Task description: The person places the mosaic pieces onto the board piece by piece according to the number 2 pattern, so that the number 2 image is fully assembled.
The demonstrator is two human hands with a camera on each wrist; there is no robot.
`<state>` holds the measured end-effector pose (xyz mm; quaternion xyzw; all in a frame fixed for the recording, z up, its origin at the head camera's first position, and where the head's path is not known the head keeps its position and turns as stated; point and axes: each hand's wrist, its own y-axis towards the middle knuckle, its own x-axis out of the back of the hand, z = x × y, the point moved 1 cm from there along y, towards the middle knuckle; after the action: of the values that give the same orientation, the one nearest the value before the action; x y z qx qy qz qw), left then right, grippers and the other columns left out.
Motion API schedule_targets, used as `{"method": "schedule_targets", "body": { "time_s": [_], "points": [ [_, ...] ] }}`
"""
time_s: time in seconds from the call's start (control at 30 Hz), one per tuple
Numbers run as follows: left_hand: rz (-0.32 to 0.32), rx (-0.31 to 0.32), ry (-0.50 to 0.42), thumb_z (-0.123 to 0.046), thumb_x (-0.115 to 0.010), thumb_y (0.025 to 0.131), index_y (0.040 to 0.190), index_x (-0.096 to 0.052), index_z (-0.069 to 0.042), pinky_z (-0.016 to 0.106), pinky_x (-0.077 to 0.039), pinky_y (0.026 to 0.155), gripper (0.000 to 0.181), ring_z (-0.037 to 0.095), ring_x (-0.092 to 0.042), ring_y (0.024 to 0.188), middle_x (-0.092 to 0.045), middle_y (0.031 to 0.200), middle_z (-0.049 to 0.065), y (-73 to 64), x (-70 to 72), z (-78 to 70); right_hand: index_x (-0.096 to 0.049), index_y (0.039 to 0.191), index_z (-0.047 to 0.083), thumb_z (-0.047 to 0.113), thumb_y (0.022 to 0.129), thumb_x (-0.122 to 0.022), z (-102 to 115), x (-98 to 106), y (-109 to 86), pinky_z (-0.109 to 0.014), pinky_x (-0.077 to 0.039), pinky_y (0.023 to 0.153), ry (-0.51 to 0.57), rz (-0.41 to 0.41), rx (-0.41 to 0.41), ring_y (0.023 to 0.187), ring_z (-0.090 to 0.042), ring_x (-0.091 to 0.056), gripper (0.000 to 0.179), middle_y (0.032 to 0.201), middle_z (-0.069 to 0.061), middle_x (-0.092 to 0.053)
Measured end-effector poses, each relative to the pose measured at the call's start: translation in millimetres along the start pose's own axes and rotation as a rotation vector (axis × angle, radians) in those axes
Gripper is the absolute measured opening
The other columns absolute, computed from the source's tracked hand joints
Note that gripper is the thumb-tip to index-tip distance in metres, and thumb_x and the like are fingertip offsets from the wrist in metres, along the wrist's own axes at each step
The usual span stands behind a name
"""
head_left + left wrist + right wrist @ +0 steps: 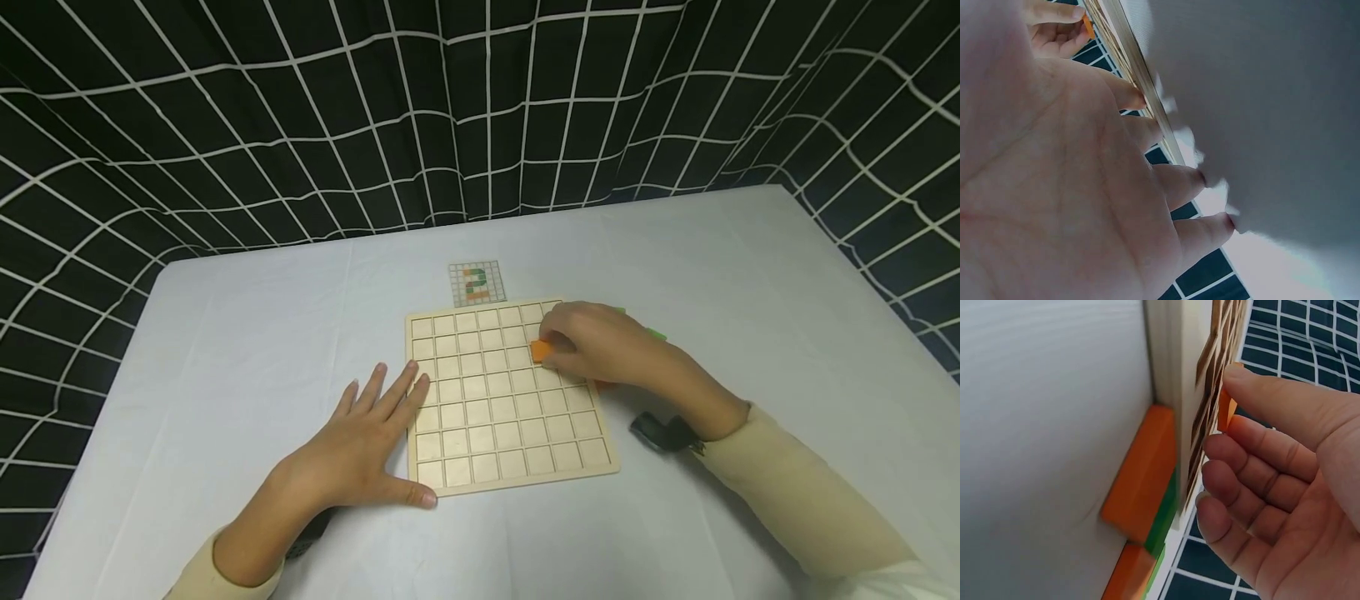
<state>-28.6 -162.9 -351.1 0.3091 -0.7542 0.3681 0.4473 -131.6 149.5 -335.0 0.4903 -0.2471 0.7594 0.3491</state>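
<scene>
Grid board of pale wood, matt and smooth between shallow grooves; orange block smooth-faced and near-matt – wood or plastic, cannot tell which. Bench covered in matt white cloth, lightly creased; dark curtain behind it a soft, dull fabric, loosely rippled. Beige sleeve plain matt cloth – black wrist device smooth, hard, plastic by its look.

The head view looks forward and down from above, well back from the left hand and right hand. Each wrist view looks from very near, along the palm; both share the right hand, its orange piece and the board edge.
</scene>
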Motion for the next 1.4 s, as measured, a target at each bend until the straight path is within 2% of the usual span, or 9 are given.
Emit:
{"method": "schedule_targets", "body": {
  "time_s": [0.3,0.53,0.83,0.97,1.13,1.4],
  "points": [
    [0.007,0.006,0.003,-0.083,-0.065,0.069,0.162,-0.014,-0.009,0.068,-0.008,0.114,0.129,0.044,0.001,0.15,-0.002,0.168,0.01,0.4,-0.2,-0.3,-0.069,0.089,0.009,0.021,0.086,-0.082,14.7,-4.7,18.6,-0.031,-0.04,0.064,0.008,0.007,0.034,0.071,-0.016,-0.047,0.018,0.074,0.002,-0.051],
    [0.007,0.02,0.002,-0.081,-0.068,0.069,0.162,-0.014,-0.01,0.067,-0.007,0.114,0.129,0.043,0.002,0.15,0.0,0.168,0.009,-0.2,0.1,0.2,-0.071,0.094,0.008,0.02,0.086,-0.081,24.0,-6.0,30.5,-0.032,-0.043,0.068,0.017,0.053,-0.003,0.076,-0.018,-0.05,0.017,0.079,0.001,-0.055],
    [0.004,0.015,0.006,-0.083,-0.066,0.069,0.162,-0.015,-0.009,0.068,-0.008,0.113,0.129,0.044,0.0,0.15,-0.002,0.168,0.009,-0.1,0.8,-1.4,-0.068,0.086,0.011,0.019,0.086,-0.081,36.3,-9.9,45.4,-0.032,-0.042,0.064,-0.02,0.118,-0.013,0.071,-0.018,-0.05,0.016,0.073,0.002,-0.055],
    [0.001,0.014,0.011,-0.081,-0.068,0.069,0.162,-0.015,-0.01,0.067,-0.008,0.114,0.129,0.043,0.001,0.15,-0.001,0.168,0.009,1.3,-0.3,-1.6,-0.066,0.084,0.011,0.019,0.086,-0.081,42.1,-12.8,52.8,-0.032,-0.041,0.063,-0.04,0.123,-0.022,0.07,-0.018,-0.05,0.017,0.071,0.002,-0.055],
    [-0.004,0.002,0.012,-0.084,-0.064,0.069,0.161,-0.016,-0.009,0.069,-0.01,0.113,0.129,0.045,-0.001,0.15,-0.003,0.168,0.01,0.2,-0.1,-1.2,-0.064,0.081,0.012,0.018,0.087,-0.08,47.7,-14.8,60.6,-0.031,-0.04,0.062,-0.036,0.126,-0.015,0.068,-0.018,-0.051,0.019,0.068,0.002,-0.056],
    [0.001,0.013,0.006,-0.083,-0.067,0.068,0.162,-0.013,-0.011,0.067,-0.008,0.114,0.13,0.043,0.003,0.15,0.0,0.168,0.008,1.6,-1.9,0.2,-0.07,0.087,0.007,0.015,0.085,-0.081,50.4,-16.8,71.1,-0.031,-0.047,0.065,-0.021,0.109,0.013,0.071,-0.019,-0.056,0.015,0.075,0.002,-0.061]
  ]
}}
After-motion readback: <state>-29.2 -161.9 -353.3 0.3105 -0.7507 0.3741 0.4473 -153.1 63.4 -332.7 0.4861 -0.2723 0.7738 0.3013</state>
